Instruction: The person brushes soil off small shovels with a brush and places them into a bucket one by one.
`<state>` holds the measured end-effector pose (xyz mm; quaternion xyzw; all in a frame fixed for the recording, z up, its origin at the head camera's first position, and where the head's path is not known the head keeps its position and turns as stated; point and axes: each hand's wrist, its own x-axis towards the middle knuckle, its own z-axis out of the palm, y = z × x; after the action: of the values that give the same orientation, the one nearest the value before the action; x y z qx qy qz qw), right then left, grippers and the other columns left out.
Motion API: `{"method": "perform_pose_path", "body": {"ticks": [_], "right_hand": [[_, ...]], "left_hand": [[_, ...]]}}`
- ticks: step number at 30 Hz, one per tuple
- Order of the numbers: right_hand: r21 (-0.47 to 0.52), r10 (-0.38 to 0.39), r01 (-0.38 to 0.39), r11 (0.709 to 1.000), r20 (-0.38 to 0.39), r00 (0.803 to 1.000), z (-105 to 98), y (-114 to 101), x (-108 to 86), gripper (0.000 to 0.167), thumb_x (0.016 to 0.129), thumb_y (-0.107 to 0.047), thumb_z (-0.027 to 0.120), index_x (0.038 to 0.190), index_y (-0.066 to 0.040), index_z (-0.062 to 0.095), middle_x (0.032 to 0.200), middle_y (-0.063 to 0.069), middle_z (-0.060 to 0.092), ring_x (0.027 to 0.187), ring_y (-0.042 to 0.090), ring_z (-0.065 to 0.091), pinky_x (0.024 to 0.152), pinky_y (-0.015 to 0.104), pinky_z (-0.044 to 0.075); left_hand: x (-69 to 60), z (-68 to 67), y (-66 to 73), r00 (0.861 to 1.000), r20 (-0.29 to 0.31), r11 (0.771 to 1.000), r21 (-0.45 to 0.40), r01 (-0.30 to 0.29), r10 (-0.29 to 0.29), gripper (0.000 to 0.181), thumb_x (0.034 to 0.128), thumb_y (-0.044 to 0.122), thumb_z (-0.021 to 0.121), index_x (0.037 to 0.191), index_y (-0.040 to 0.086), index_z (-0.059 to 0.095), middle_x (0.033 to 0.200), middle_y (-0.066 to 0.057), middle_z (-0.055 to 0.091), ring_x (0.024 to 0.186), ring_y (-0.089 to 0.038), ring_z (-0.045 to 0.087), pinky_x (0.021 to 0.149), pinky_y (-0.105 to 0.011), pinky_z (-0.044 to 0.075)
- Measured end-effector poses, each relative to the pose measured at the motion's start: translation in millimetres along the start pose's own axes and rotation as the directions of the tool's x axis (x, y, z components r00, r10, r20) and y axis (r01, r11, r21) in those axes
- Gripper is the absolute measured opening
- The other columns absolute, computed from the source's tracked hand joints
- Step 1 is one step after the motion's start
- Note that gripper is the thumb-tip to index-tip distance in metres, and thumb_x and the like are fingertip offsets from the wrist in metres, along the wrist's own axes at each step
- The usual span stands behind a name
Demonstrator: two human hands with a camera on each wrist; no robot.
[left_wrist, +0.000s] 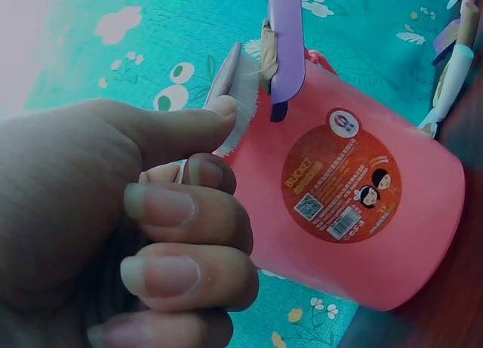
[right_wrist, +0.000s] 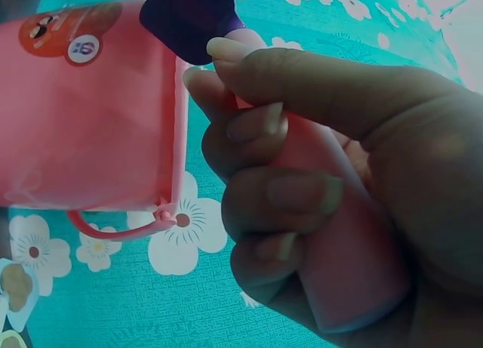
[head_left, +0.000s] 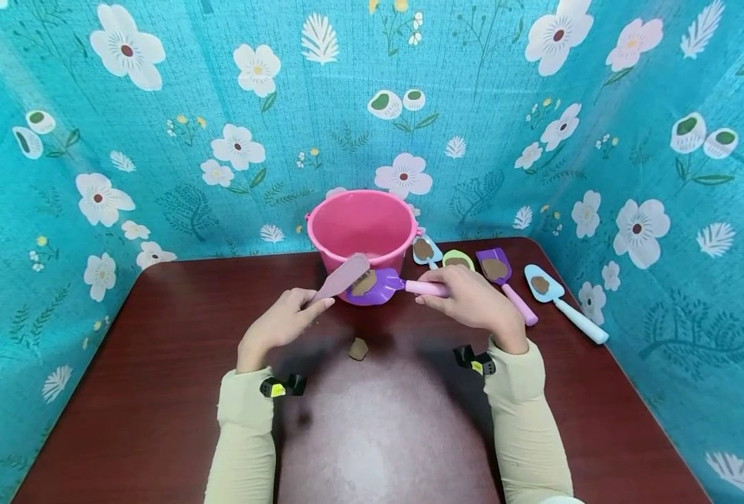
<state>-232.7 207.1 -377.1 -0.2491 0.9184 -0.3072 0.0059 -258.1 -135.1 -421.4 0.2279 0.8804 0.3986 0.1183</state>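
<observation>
My left hand [head_left: 280, 322] holds a mauve brush [head_left: 343, 276] by its handle. Pale bristles show in the left wrist view, where the brush [left_wrist: 242, 91] faces the brown lump on a purple toy shovel [left_wrist: 287, 53]. My right hand [head_left: 469, 297] grips that shovel's pink handle [head_left: 427, 288], fingers wrapped round it in the right wrist view. The purple scoop [head_left: 385, 285] is in front of the pink bucket's [head_left: 365, 222] near rim and bears a brown, clay-like lump [head_left: 364, 283]. Whether the bristles touch the lump I cannot tell.
A small brown piece [head_left: 358, 348] lies on the dark table [head_left: 176, 336] before the bucket. To the right are a light-blue shovel [head_left: 434, 255], a green one [head_left: 453, 254], a purple one [head_left: 518, 302] and another light-blue one [head_left: 579, 322], each with brown material. Floral cloth [head_left: 220, 210] surrounds the table.
</observation>
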Motion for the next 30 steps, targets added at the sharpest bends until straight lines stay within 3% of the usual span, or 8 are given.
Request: {"method": "perform_pose_path", "body": {"ticks": [3, 8, 14, 17, 22, 30], "right_hand": [[0.001, 0.005, -0.005, 1.000, 0.007, 1.000, 0.2, 0.9, 0.0, 0.014, 0.091, -0.026, 0.078, 0.099, -0.016, 0.073, 0.067, -0.005, 0.059, 0.067, 0.015, 0.053, 0.061, 0.030, 0.049], [-0.012, 0.004, -0.004, 1.000, -0.003, 1.000, 0.7, 1.0, 0.5, 0.013, 0.091, -0.026, 0.079, 0.097, -0.016, 0.072, 0.065, -0.006, 0.056, 0.065, 0.014, 0.052, 0.060, 0.030, 0.048], [-0.022, -0.015, 0.015, 1.000, -0.016, 1.000, 1.2, -1.0, 1.3, 0.017, 0.091, -0.028, 0.078, 0.104, -0.016, 0.075, 0.070, -0.009, 0.060, 0.070, 0.014, 0.055, 0.064, 0.031, 0.050], [-0.018, -0.029, 0.028, 0.999, -0.025, 0.999, 0.4, -1.6, 1.4, 0.015, 0.092, -0.029, 0.077, 0.102, -0.017, 0.075, 0.066, -0.008, 0.057, 0.067, 0.014, 0.053, 0.061, 0.030, 0.050], [-0.026, -0.021, 0.020, 0.999, -0.009, 1.000, -2.2, -0.5, 0.5, 0.011, 0.092, -0.026, 0.077, 0.093, -0.017, 0.072, 0.063, -0.008, 0.054, 0.063, 0.013, 0.051, 0.058, 0.030, 0.046], [-0.017, -0.009, 0.009, 1.000, 0.004, 1.000, -3.0, 1.2, -0.7, 0.013, 0.092, -0.027, 0.077, 0.098, -0.015, 0.075, 0.064, -0.007, 0.057, 0.063, 0.014, 0.053, 0.057, 0.031, 0.048]], "left_hand": [[-1.3, -0.3, 0.3, 1.000, -0.009, 1.000, -0.017, -0.016, 0.016, 0.039, 0.1023, 0.041, 0.059, 0.076, 0.013, 0.055, 0.057, -0.002, 0.044, 0.051, -0.013, 0.038, 0.051, -0.028, 0.036], [-0.4, 4.6, 10.1, 0.998, 0.008, 0.991, -0.123, -0.061, 0.063, 0.039, 0.1012, 0.044, 0.060, 0.078, 0.013, 0.055, 0.057, -0.005, 0.045, 0.050, -0.015, 0.038, 0.049, -0.027, 0.035], [4.6, 17.1, 20.9, 0.992, 0.086, 0.985, -0.154, -0.075, 0.089, 0.044, 0.1017, 0.045, 0.059, 0.077, 0.010, 0.053, 0.057, -0.003, 0.044, 0.050, -0.013, 0.038, 0.050, -0.027, 0.034], [6.6, 21.3, 21.8, 0.991, 0.095, 0.988, -0.132, -0.077, 0.090, 0.044, 0.1025, 0.044, 0.058, 0.077, 0.009, 0.053, 0.056, -0.002, 0.043, 0.049, -0.013, 0.038, 0.051, -0.026, 0.034], [9.0, 23.5, 17.4, 0.996, 0.057, 0.998, -0.026, -0.062, 0.063, 0.041, 0.1033, 0.042, 0.057, 0.075, 0.013, 0.053, 0.059, 0.001, 0.041, 0.053, -0.012, 0.037, 0.052, -0.026, 0.033], [6.5, 19.7, 19.3, 0.999, 0.036, 0.999, 0.038, -0.009, 0.008, 0.040, 0.1018, 0.042, 0.059, 0.076, 0.013, 0.054, 0.059, 0.001, 0.041, 0.052, -0.013, 0.035, 0.052, -0.028, 0.033]]}}
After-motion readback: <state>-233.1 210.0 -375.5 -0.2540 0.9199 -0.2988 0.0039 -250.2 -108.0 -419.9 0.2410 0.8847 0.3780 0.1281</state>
